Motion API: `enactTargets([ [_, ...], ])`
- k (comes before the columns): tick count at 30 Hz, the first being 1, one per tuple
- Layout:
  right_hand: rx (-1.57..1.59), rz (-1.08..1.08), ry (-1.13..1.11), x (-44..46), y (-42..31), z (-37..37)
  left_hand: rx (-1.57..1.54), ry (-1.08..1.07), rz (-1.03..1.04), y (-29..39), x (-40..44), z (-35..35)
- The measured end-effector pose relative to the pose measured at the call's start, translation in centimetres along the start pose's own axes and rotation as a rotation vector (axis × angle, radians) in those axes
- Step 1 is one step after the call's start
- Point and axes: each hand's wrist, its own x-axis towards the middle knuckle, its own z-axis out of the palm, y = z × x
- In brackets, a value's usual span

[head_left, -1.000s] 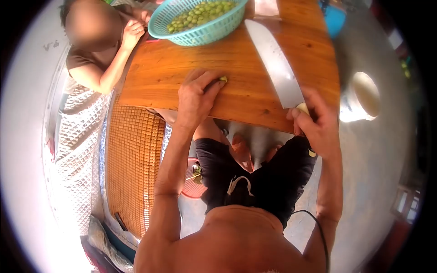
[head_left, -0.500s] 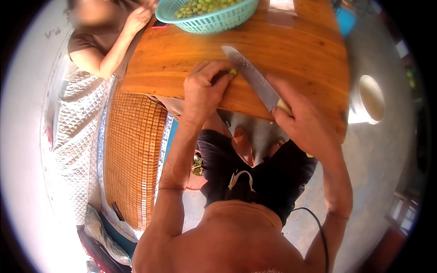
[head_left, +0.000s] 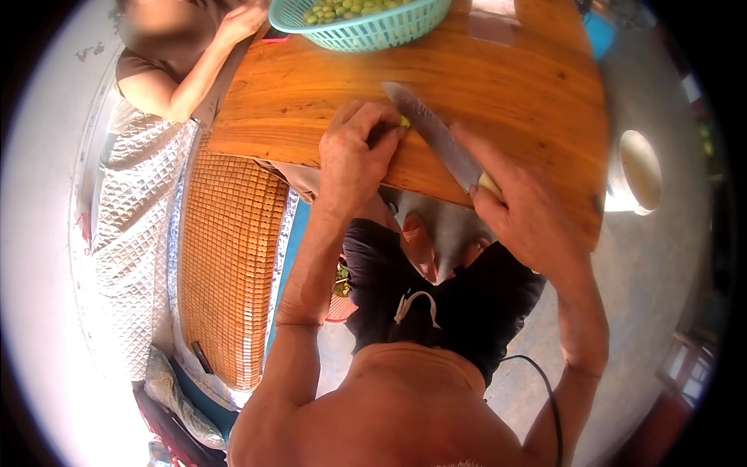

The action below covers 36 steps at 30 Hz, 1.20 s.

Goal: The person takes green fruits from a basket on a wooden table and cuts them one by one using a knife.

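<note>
Near the front edge of the wooden table (head_left: 529, 101), my left hand (head_left: 359, 152) pinches a small green fruit (head_left: 405, 122) against the tabletop. My right hand (head_left: 517, 194) is wrapped round the pale handle (head_left: 490, 187) of a large knife (head_left: 436, 132). The blade slants up and left, its tip beyond the fruit and its edge close beside it. Whether the blade touches the fruit I cannot tell. A turquoise basket (head_left: 373, 35) of green fruits (head_left: 342, 9) stands at the table's far side.
Another person (head_left: 175, 58) sits at the upper left by the table, hands near its edge. A white bucket (head_left: 640, 171) stands on the floor at the right. A woven mat (head_left: 226, 265) lies at the left. A red basket (head_left: 341, 310) is below the table, partly hidden by my leg.
My right hand has brought the knife leftward from the table's right side to the fruit. My left hand still pinches the fruit. The view has shifted, with the turquoise basket now higher in it.
</note>
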Motion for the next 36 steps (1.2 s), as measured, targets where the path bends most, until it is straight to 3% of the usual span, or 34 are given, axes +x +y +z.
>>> enactTargets([
  [4, -0.073, 0.072, -0.062, 0.0, -0.8, -0.4, -0.019, 0.008, -0.005, 0.2, 0.0, 0.0],
  [6, -0.104, -0.027, 0.01, 0.0, -0.2, 0.2, 0.068, -0.007, 0.043, 0.1, 0.0, 0.0],
  [16, -0.15, -0.059, -0.006, -0.5, -0.9, 0.5, 0.101, 0.011, 0.029, 0.5, 0.5, 0.0],
  [21, -0.357, -0.175, 0.113, -0.9, -0.6, 1.6, 0.075, -0.007, 0.023, 0.2, 0.8, 0.1],
  [36, -0.375, -0.203, 0.065, -0.5, -1.1, 2.0, -0.054, 0.012, 0.028, -0.1, 0.9, 0.4],
])
